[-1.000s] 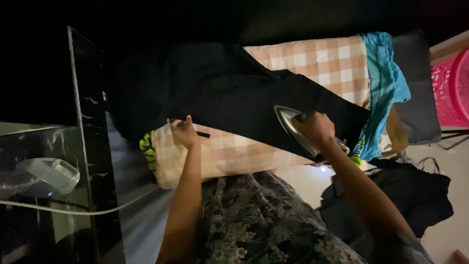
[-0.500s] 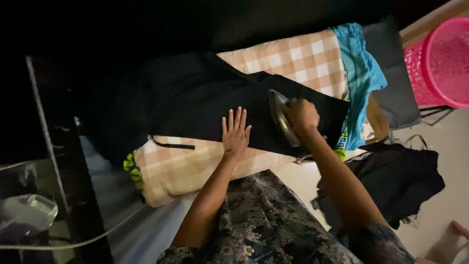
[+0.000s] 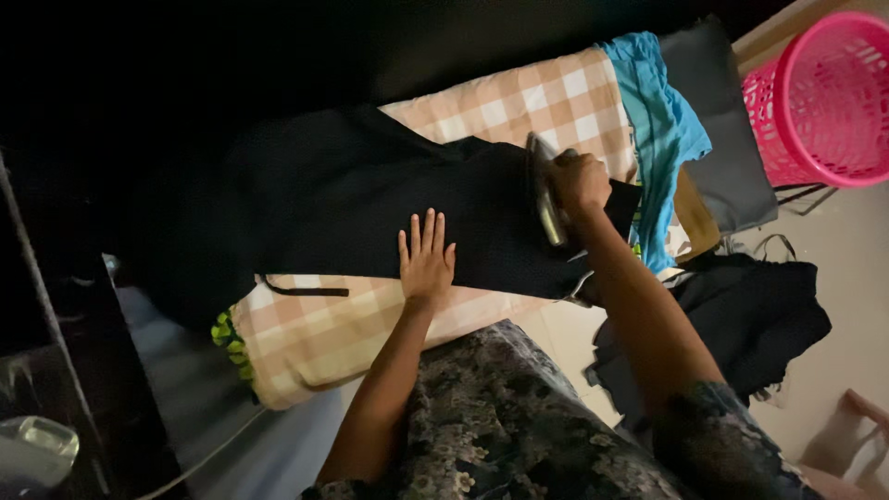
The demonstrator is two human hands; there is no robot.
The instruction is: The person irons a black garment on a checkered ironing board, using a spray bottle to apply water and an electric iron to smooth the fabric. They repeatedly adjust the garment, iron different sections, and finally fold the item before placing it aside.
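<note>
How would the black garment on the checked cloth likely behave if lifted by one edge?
The black garment would probably sag limply: it lies flat and drapes over the checked cloth. It likely slides easily, since the left hand presses it flat beside the iron.

A black garment (image 3: 352, 199) is spread over a checked cloth (image 3: 319, 324) across the middle of the frame. The left hand (image 3: 424, 261) is laid flat on it, fingers spread, while an iron (image 3: 546, 190) is gripped by the right hand (image 3: 582, 181) just right of centre. A pink basket (image 3: 820, 97) is seen at upper right, dark clothes (image 3: 750, 319) at lower right.
</note>
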